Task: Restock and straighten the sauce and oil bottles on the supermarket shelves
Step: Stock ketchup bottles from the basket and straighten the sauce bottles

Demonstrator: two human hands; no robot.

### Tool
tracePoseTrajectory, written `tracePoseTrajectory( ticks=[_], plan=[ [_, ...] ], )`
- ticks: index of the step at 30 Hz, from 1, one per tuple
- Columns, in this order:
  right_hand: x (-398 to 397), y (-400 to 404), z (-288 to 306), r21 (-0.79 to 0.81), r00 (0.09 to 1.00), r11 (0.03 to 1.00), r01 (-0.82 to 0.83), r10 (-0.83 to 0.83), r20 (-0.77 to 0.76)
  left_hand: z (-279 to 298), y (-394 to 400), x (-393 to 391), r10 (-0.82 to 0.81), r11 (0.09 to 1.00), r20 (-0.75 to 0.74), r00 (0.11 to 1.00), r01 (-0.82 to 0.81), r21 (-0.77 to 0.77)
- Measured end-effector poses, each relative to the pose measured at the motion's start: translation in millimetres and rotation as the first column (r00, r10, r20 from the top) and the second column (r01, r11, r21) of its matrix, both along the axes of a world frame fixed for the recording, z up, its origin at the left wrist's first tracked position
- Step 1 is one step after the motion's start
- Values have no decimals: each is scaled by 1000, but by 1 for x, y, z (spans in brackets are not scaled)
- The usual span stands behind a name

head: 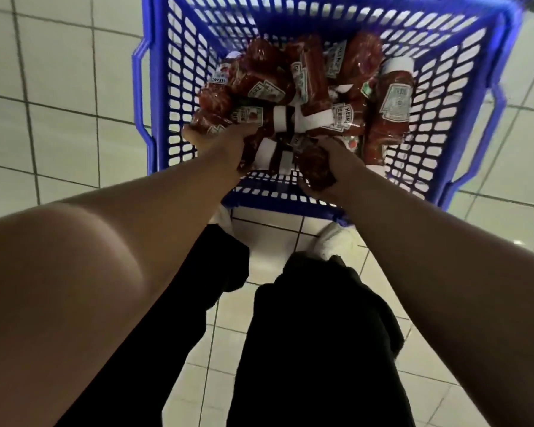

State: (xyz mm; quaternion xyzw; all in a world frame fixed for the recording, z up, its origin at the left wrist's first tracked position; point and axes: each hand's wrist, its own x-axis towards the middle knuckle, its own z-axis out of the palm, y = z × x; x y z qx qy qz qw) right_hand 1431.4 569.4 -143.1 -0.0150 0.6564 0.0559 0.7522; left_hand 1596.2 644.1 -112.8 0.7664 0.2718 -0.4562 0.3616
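A blue plastic basket [173, 87] stands on the tiled floor in front of me, filled with several red ketchup bottles [392, 109] with white caps lying in a heap. Both my arms reach down into its near end. My left hand [219, 143] grips a ketchup bottle [210, 126] at the basket's near left. My right hand [336, 167] is curled round another ketchup bottle [313, 163] at the near middle. The shelves are out of view.
Pale floor tiles [59, 87] surround the basket. My legs in black trousers [305, 334] and a white shoe [333, 241] stand just behind the basket's near rim.
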Motion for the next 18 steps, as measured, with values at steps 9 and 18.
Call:
tracePoseTrajectory(
  ticks=[9, 18],
  plan=[
    [-64, -36, 325, -349, 974, 929, 128, -51, 220, 348, -23, -24, -100, 811, -67, 993, 43, -584],
    [-56, -82, 645, -606, 781, 723, 333, 149, 607, 675, -92, -14, -110, 435, 119, 987, 155, -887]
  ],
)
